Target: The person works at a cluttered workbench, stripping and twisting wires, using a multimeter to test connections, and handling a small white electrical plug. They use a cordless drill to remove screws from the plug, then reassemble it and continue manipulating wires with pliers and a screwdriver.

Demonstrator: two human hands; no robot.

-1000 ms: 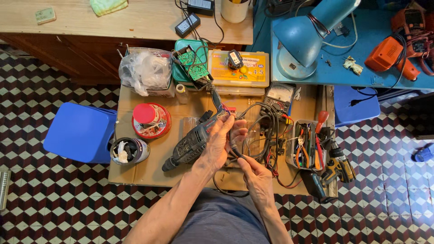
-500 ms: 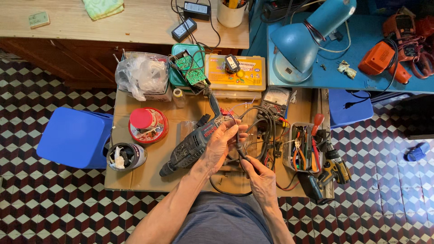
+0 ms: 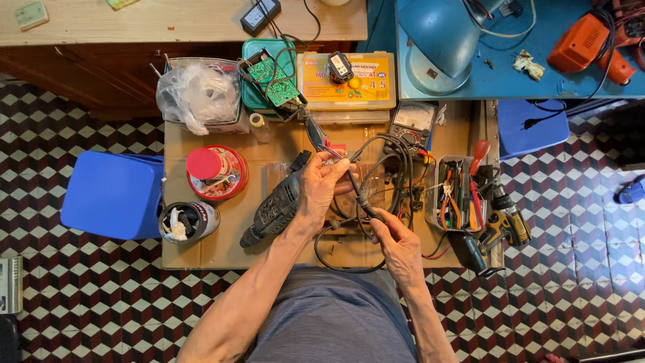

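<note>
A low cardboard-covered tabletop (image 3: 201,252) stood on a checkered tile floor (image 3: 571,222), with a blue stool (image 3: 111,195) just beside its left edge and a blue bench (image 3: 537,81) carrying a blue desk lamp (image 3: 440,40) and an orange power tool (image 3: 581,44) beyond its far right corner. On the tabletop, toward the back, sat a crumpled plastic bag (image 3: 195,97), a green circuit board (image 3: 274,79) and a yellow parts box (image 3: 349,84) (a small dark device lay on its lid). Nearer the middle lay a dark power drill (image 3: 275,205), angled from lower left to upper right. The left hand (image 3: 319,188) rested over the drill's upper end with its fingers closed around a black power cord (image 3: 359,195), pinching it near the top. The right hand (image 3: 396,245) was closed on the same cord lower down, just beside a loop that ran off the near edge of the tabletop. To the right of the hands stood a tray of pliers and screwdrivers (image 3: 457,195), with a yellow cordless drill (image 3: 507,225) just past it. To the left sat a red-lidded tin (image 3: 215,171) and, nearer the person, a small round can (image 3: 188,220).
</note>
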